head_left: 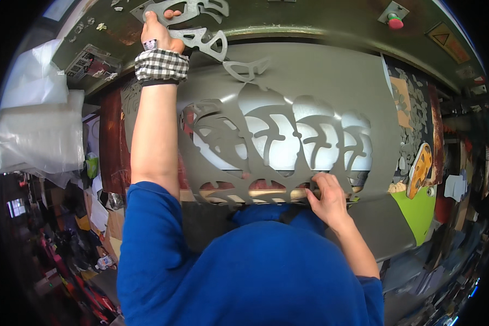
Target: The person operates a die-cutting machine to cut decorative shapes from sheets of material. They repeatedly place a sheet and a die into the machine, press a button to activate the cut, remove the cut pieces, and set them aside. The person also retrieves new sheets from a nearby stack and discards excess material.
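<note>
Green panel [418, 214], plastic film [41, 133] flanking | left hand [160, 33] clasps plates [193, 38] | right hand [329, 200] pinches sheet [331, 70]

Bright glare shows through the pierced sheet [337, 68]; straight edges curve toward a dim, soft rim and black corners.

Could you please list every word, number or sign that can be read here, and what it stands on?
Warning triangle: on the orange-brown label, upper right, on the dark green metal panel; no words legible.
Rectangular label at the panel's upper left: print too small and blurred to read.
No other text is legible.
</note>
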Action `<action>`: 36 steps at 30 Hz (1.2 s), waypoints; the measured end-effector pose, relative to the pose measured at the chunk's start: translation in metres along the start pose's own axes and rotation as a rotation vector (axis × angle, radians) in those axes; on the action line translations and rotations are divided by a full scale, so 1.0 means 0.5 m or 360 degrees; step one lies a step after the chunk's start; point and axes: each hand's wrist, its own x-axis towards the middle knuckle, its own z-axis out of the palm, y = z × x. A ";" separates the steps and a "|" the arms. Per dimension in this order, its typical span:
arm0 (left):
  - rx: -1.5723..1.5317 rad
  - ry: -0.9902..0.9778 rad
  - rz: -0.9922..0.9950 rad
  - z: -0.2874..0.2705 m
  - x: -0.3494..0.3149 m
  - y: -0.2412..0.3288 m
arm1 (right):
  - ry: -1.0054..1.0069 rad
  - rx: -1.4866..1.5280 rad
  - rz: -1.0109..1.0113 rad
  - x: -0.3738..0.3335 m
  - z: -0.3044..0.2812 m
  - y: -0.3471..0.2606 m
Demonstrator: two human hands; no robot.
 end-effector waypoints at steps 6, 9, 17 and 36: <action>0.0223 0.0333 0.0079 -0.063 0.080 -0.006 | 0.0059 -0.0110 -0.0148 0.000 0.039 0.021; 0.1198 0.0527 0.0220 -0.077 0.072 0.062 | -0.0010 -0.0240 -0.0117 0.002 0.034 0.025; 0.0888 -0.0347 0.0693 -0.062 0.003 0.190 | 0.0237 0.0019 -0.0536 0.051 0.031 -0.080; 0.1485 -0.1194 0.0080 -0.219 -0.411 0.036 | -0.1201 0.1322 0.0267 0.120 0.134 -0.066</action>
